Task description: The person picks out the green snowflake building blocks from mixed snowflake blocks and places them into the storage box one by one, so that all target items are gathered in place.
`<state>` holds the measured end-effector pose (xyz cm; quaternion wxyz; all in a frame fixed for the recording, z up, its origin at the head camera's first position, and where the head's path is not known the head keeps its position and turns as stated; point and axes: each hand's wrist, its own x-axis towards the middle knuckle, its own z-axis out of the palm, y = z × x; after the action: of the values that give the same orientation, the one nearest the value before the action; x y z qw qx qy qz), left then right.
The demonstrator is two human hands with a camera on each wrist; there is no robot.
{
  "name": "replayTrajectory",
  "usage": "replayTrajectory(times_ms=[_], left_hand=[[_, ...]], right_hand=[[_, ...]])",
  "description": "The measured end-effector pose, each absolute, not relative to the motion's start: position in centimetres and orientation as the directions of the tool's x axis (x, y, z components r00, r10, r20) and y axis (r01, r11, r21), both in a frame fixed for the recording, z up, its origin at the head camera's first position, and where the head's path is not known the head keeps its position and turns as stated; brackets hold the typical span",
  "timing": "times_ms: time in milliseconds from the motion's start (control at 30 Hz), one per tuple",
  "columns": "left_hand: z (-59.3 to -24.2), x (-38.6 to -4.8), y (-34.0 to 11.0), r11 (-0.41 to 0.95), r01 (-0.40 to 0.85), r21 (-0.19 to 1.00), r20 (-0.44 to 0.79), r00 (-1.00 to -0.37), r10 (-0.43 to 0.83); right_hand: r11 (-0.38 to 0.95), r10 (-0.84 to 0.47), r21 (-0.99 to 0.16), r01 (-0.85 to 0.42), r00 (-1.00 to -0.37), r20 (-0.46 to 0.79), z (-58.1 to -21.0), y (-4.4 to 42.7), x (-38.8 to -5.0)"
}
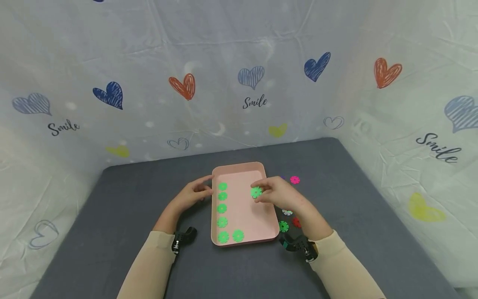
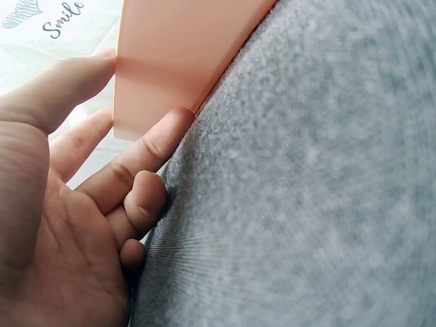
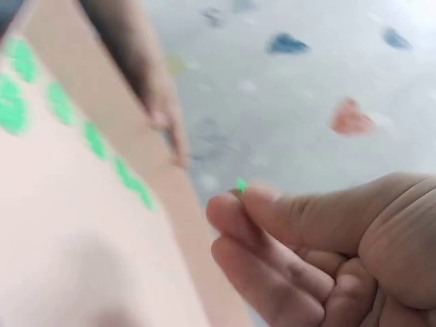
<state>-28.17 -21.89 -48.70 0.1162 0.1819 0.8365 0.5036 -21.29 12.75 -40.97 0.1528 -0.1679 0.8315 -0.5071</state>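
Between thumb and fingertips, my right hand (image 1: 281, 193) pinches a green flower-shaped plastic disc (image 1: 256, 192) above the right part of the pink tray (image 1: 244, 167). Just a sliver of that disc (image 3: 241, 184) shows in the right wrist view. Inside the tray, several green discs (image 1: 222, 208) form a column along the left side, with another green disc (image 1: 238, 236) beside the lowest one. My left hand (image 1: 191, 194) is at the tray's left side. In the left wrist view its thumb and extended fingers touch the tray's outer wall (image 2: 160, 68), while the last two fingers are bent.
Right of the tray, partly behind my right arm, lie a pink disc (image 1: 295, 180), a red disc (image 1: 296, 222), a white disc (image 1: 287, 212) and a green disc (image 1: 284, 226). The dark grey tabletop (image 1: 224, 274) meets a white curtain (image 1: 220, 50) printed with hearts.
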Motion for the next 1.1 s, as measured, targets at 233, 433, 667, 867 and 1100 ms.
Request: replayTrajectory(times_ms=[233,433,667,867,1100], left_hand=[[-48.7,-28.1,-21.8,0.425,0.182,0.886,-0.013,-0.909,0.417],[-48.6,-28.2,-21.8,0.429,0.186,0.884,-0.01,-0.91,0.415],[-48.6,-28.2,-21.8,0.413,0.183,0.892,-0.009,-0.906,0.422],[-48.5,-28.2,-21.8,0.415,0.183,0.891,-0.016,-0.903,0.43],[-48.5,-28.1,-22.0,0.413,0.18,0.893,-0.019,-0.901,0.433]], right_hand=[[0.614,-0.532,-0.672,-0.414,-0.846,0.036,-44.1,7.7,-19.9],[0.691,-0.546,-0.541,-0.479,-0.837,0.042,-46.1,6.1,-19.2],[0.675,-0.549,-0.549,-0.494,-0.833,0.074,-44.8,7.5,-20.0],[0.722,-0.357,-0.604,-0.339,-0.929,0.095,-42.2,12.5,-21.9],[0.853,-0.246,-0.485,-0.193,-0.968,-0.047,-41.9,16.8,-22.8]])
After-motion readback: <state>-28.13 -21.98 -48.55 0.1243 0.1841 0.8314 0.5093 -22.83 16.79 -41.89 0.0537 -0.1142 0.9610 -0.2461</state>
